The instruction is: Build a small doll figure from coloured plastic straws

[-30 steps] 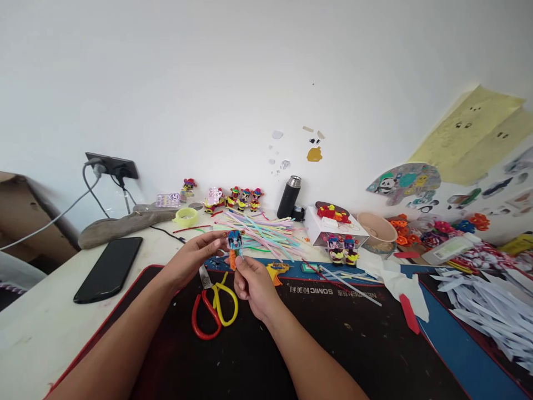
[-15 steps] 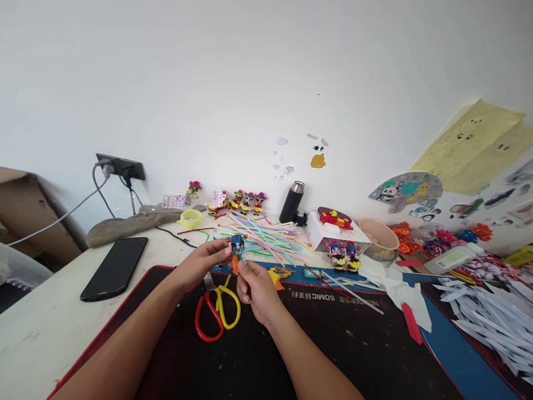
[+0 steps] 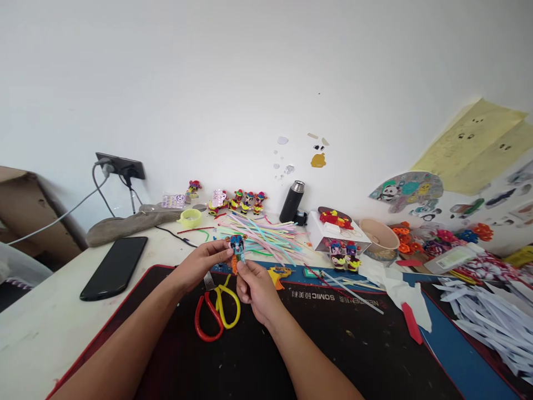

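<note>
Black mat (image 3: 325,344) below, and the small blue-headed figure (image 3: 237,248) is held up, left hand (image 3: 202,263) pinching its side, right hand (image 3: 257,288) its lower end: adjusting, seemingly, with steadiness needed next.

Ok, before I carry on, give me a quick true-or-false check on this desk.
1. The left hand and right hand both hold the blue-topped figurine. True.
2. Both handles are red on the scissors. False: the scissors have one red handle and one yellow.
3. The black thermos flask stands beyond the black desk mat. True.
4. The smartphone lies to the right of both hands. False: the black smartphone lies to their left.
</note>
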`<state>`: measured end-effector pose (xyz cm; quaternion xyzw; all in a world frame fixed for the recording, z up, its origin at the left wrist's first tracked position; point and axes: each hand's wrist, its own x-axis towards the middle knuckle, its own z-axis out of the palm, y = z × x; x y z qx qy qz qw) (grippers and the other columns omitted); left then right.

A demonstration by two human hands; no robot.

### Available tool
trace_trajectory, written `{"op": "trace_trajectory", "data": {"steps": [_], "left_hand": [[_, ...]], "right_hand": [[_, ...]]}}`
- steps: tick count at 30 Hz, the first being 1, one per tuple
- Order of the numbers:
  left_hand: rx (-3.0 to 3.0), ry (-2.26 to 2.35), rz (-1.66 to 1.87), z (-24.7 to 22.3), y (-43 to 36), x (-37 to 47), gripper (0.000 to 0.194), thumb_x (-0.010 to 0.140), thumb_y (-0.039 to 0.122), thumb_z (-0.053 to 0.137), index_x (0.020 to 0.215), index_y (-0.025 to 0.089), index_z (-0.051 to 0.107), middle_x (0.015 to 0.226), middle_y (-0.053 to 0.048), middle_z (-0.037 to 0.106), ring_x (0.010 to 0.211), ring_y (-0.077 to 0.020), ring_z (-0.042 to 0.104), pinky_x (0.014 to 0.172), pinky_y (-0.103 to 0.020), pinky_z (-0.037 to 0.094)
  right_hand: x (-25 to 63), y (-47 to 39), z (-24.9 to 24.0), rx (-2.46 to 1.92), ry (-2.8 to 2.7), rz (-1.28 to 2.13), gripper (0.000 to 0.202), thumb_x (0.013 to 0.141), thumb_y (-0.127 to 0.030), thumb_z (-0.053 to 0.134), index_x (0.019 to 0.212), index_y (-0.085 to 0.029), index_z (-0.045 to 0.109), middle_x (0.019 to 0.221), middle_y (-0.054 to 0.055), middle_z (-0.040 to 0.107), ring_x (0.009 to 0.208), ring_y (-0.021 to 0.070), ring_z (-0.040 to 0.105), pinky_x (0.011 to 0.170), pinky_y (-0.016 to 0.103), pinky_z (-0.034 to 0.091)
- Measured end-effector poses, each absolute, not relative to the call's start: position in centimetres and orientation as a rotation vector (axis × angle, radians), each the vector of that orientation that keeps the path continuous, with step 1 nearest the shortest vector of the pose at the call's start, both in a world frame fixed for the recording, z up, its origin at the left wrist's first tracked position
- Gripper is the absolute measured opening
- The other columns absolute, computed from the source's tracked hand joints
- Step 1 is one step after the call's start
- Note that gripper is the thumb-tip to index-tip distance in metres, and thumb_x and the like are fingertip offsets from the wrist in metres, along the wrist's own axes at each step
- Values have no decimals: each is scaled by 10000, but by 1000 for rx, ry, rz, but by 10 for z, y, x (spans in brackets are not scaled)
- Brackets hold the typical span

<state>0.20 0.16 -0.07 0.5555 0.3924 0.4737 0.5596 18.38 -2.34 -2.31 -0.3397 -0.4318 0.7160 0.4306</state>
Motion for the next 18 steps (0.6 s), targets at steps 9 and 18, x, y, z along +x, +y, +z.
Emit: {"op": "trace_trajectory", "data": {"steps": [9,18], "left_hand": [[1256,931,1194,-2,3,0,407,835,552,818,1060,218,762,995,-71,771,892,-249,701,852,-388,543],[1271,878,1224,-2,4,4,456,831,487,845,1159,224,667,991,-52,735,950,-242,693,842,-370,548]], "right_hand": [[184,-24,-22,-846,-1083,1786,538,790,-683,808,839,-202,572,502,-106,441,377,53,309,400,233,108],[184,-24,-23,-846,-1074,1791,569,788,-696,807,781,-217,501,505,-102,442,372,53,331,397,233,114]]}}
